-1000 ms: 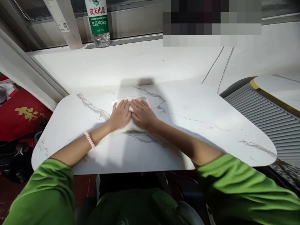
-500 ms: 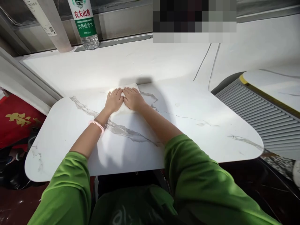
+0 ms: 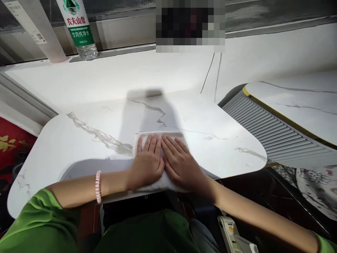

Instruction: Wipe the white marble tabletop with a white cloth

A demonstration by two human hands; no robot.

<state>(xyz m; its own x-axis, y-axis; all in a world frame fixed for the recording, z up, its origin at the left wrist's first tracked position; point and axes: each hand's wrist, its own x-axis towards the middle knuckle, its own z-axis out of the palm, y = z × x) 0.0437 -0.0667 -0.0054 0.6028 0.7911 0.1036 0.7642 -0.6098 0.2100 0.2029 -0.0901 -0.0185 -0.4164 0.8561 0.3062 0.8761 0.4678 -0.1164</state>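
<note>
A folded white cloth [image 3: 175, 134] lies flat on the white marble-patterned table [image 3: 86, 144], close to its front edge. My left hand [image 3: 147, 160] rests palm down on the cloth with its fingers stretched out; a pink coil band circles that wrist. Beside it my right hand [image 3: 181, 163] also presses flat on the cloth, fingers extended. The two hands touch at the thumbs. Part of the cloth is hidden under them.
On the ledge behind stand a water bottle [image 3: 79, 31] and a frosted container [image 3: 39, 31]. A second marbled tabletop [image 3: 295, 98] with a ribbed grey side [image 3: 252, 126] is at right. A power strip [image 3: 228, 232] is below the front edge.
Both hands and the cloth have moved from the back of the table toward my body at the front edge. The elbows are bent outward now, and the view has shifted right.
</note>
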